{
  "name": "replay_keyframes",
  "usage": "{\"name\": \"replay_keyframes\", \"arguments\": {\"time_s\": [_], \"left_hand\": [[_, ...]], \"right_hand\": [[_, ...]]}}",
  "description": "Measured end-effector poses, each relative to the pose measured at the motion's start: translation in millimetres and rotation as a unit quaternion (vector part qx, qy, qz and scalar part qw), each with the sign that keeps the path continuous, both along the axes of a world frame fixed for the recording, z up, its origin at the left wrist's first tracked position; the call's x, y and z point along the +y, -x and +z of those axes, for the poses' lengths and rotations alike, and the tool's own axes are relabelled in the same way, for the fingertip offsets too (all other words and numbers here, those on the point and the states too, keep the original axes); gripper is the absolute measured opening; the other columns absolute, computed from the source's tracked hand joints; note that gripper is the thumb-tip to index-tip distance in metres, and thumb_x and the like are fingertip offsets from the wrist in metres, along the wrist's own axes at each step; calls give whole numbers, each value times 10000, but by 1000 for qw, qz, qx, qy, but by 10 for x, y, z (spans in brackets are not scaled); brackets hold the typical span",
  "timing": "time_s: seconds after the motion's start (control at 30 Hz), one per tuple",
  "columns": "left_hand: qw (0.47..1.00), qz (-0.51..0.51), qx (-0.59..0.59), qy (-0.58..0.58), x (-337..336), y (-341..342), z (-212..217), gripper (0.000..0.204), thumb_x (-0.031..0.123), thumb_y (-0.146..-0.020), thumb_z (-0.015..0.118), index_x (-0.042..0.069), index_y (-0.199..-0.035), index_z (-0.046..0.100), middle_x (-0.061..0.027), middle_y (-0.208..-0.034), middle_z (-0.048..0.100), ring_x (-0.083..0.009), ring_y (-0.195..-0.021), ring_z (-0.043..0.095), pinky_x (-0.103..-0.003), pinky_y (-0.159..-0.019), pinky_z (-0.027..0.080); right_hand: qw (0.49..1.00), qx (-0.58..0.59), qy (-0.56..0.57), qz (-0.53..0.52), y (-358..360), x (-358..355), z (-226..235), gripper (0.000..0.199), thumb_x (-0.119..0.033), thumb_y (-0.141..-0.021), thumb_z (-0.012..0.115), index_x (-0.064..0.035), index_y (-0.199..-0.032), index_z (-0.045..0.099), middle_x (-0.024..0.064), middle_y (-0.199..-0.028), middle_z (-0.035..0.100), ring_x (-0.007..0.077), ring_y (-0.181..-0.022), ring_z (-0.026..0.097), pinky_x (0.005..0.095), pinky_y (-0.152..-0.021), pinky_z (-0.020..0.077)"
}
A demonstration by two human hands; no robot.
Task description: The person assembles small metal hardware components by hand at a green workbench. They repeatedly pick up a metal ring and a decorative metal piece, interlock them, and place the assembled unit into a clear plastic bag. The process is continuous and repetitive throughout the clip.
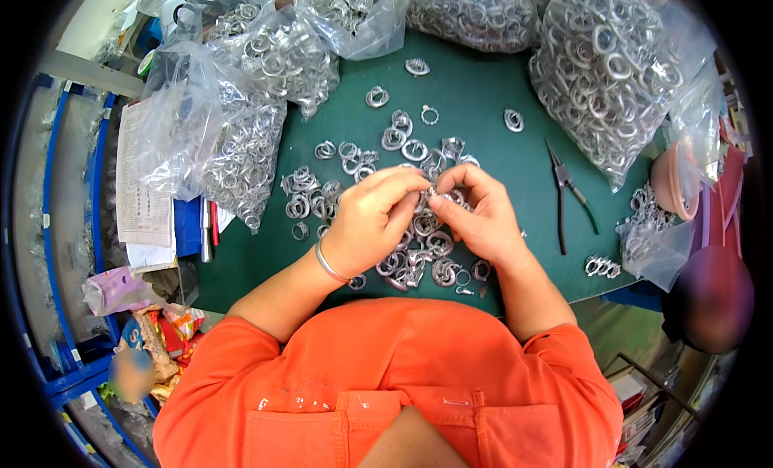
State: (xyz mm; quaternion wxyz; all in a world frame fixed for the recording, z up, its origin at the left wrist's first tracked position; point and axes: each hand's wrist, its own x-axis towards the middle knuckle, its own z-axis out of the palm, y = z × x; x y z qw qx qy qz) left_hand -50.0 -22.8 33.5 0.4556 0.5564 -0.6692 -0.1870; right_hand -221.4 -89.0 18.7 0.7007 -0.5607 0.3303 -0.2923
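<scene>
- At the far left, a sheet of printed paper (143, 186) lies over the edge of the green worktop (499, 154), with crumpled snack wrappers (161, 331) below it.
- Clear plastic bags (233, 122) stuffed with silvery metal rings stand along the left and back of the worktop; their tops are cut off by the picture's rim.
- Loose metal rings (310, 198) lie scattered and heaped in the middle of the worktop, just in front of the person in the orange top.
- The left hand (372, 214), a thin bangle at its wrist, is curled nearly closed, its fingertips pinched on a small ring piece (431, 192) held above the heap.
- The right hand (481, 214) meets it from the other side, fingers bent in and also pinching the same small ring piece, so the two hands touch at the fingertips.
- How the piece is shaped is hard to make out: fingers cover most of it, and it blends with the rings beneath.
- Right of the hands, a pair of pliers (570, 196) with one green handle lies apart from the heap.
- A large bag of bigger rings (612, 74) fills the back right corner.
- At the right edge, a pink bowl (670, 182) is half hidden behind another clear bag.
</scene>
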Motion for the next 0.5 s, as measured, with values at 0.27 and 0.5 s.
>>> {"name": "replay_keyframes", "arguments": {"time_s": [0.27, 0.5], "left_hand": [[980, -6, 116, -161, 104, -31, 25, 109, -25, -863, 581, -15, -971, 590, -115, -983, 691, -98, -752, 653, -247, -649, 529], [983, -15, 183, 8, 134, -94, -154, 156, 4, -831, 603, 60, -974, 626, -114, -1115, 603, -154, -719, 621, -234, -621, 498]], "right_hand": [[996, 74, 40, 24, -71, 83, 44, 179, -147, -853, 686, -26, -884, 558, -4, -814, 541, 55, -727, 466, 213, -613, 395], [961, -88, -263, 10, -91, -110, 107, 228, -218, -891, 670, -35, -984, 571, 110, -940, 652, 122, -673, 590, 246, -546, 502]]}}
